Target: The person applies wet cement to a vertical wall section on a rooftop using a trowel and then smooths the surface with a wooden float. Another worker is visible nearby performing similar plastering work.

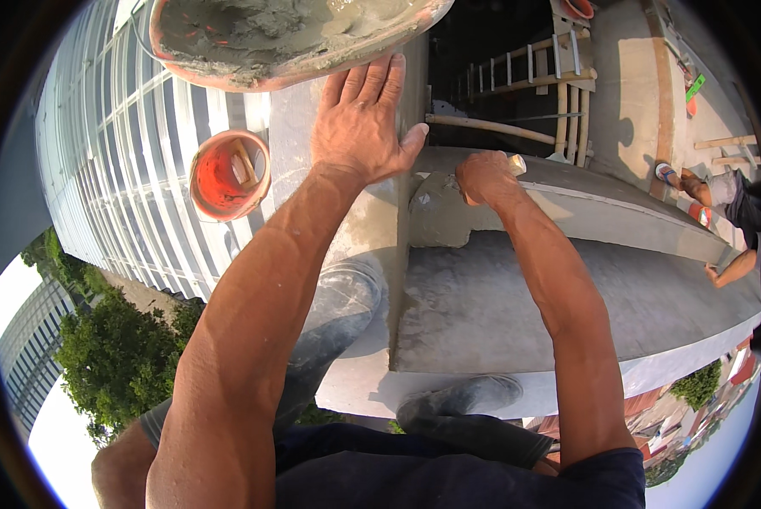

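My left hand (359,123) lies flat with fingers spread on the concrete wall top (372,229), its fingertips by the rim of a large tub (287,81) of wet grey mortar (270,25). My right hand (485,178) is closed round a trowel, whose pale wooden handle end (516,164) sticks out past the fist. Its blade seems to rest against the fresh mortar patch (440,212) where the wall meets a narrow concrete ledge (584,212); the blade's outline is hard to make out.
An orange-red bucket (229,176) with a wooden-handled thing inside stands left on the ribbed pale roofing (126,170). Wooden ladders (525,85) lean in the dark opening ahead. At right, another person's hand (720,270) touches the ledge's far end. Trees (113,356) show far below the edge.
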`<state>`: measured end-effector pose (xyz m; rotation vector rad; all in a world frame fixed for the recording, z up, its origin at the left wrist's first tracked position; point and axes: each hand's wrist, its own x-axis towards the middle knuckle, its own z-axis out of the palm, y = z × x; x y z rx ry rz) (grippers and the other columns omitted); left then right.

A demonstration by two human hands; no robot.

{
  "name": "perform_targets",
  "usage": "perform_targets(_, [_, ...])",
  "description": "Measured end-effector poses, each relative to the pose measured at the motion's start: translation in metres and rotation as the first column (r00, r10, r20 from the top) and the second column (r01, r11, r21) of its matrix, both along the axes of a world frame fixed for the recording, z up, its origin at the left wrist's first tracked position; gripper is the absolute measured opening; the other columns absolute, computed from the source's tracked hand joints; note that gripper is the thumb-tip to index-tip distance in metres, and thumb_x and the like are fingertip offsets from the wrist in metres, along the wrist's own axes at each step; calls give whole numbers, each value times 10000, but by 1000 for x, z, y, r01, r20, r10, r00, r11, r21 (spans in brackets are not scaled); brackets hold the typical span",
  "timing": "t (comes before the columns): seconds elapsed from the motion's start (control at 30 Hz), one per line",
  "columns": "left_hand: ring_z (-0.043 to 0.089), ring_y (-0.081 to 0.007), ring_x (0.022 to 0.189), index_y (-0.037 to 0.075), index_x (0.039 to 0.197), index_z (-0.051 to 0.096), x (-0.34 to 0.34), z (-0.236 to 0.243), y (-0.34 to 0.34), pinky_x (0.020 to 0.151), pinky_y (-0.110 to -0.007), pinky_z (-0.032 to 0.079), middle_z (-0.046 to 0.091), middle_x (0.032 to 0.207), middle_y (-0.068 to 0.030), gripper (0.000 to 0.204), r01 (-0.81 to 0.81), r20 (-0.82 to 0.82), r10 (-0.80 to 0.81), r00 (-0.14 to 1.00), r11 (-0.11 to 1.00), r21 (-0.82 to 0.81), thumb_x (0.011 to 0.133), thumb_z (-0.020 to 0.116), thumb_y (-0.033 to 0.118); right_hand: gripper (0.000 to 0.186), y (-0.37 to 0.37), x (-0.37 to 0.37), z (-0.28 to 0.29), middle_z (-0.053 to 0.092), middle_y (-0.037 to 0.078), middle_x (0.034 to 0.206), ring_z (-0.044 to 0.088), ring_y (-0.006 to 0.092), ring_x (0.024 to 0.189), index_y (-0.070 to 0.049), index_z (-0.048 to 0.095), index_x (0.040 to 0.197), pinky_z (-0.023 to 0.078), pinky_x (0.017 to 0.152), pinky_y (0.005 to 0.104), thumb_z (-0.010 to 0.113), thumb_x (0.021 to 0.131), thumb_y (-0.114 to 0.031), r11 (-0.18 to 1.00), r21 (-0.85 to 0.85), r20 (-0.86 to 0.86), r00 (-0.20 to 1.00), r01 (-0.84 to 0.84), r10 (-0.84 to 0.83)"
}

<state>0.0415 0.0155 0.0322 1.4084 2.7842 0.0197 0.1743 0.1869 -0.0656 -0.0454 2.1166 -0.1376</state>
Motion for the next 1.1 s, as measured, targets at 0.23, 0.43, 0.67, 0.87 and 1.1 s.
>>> perform_targets(0.23, [285, -315, 1630, 31, 1665, 373, -1, 0, 0, 1340, -502, 179, 340, 1744, -168, 957, 0, 11, 0, 1000, 1000, 3, 925, 644, 573, 300, 17, -28, 9, 819, 119, 1186, 769, 309, 1171, -123, 848, 1172, 605, 944, 420, 731, 901, -176, 998, 39, 45, 997, 57, -58])
perform_targets(0.43, [264, -320, 1640, 30, 1668, 367, -1, 2, 0, 1347, -507, 157, 326, 1752, -168, 947, 5, 50, -6, 999, 1000, 18, 927, 640, 554, 292, 51, -11, 18, 810, 161, 1175, 757, 355, 1163, -96, 847, 1146, 604, 955, 445, 701, 901, -159, 953, -8, -136, 944, 302, -300])
perform_targets(0.67, [220, -319, 1659, 34, 1682, 346, -1, 3, 1, 1358, -506, 131, 294, 1769, -164, 959, -16, 46, 17, 999, 999, -36, 934, 626, 564, 304, 52, 31, 41, 799, 229, 1127, 768, 386, 1109, -20, 839, 1107, 609, 960, 480, 681, 889, -161, 934, -62, -142, 923, 352, -358])
perform_targets(0.87, [219, -315, 1659, 33, 1682, 345, -1, 5, 2, 1358, -504, 127, 297, 1768, -165, 966, -20, 71, 22, 997, 999, -31, 938, 624, 582, 342, 23, 3, 38, 806, 208, 1152, 768, 377, 1145, -80, 842, 1172, 619, 970, 464, 681, 870, -94, 935, -18, -6, 935, 354, -354])
perform_targets(1.1, [230, -313, 1649, 17, 1668, 360, 2, 6, -1, 1356, -510, 136, 320, 1750, -169, 975, -18, 93, 20, 995, 999, -30, 922, 652, 572, 332, 5, -37, 54, 822, 138, 1173, 783, 306, 1149, -102, 846, 1182, 618, 946, 388, 687, 891, -90, 988, 34, 123, 981, 149, -153])
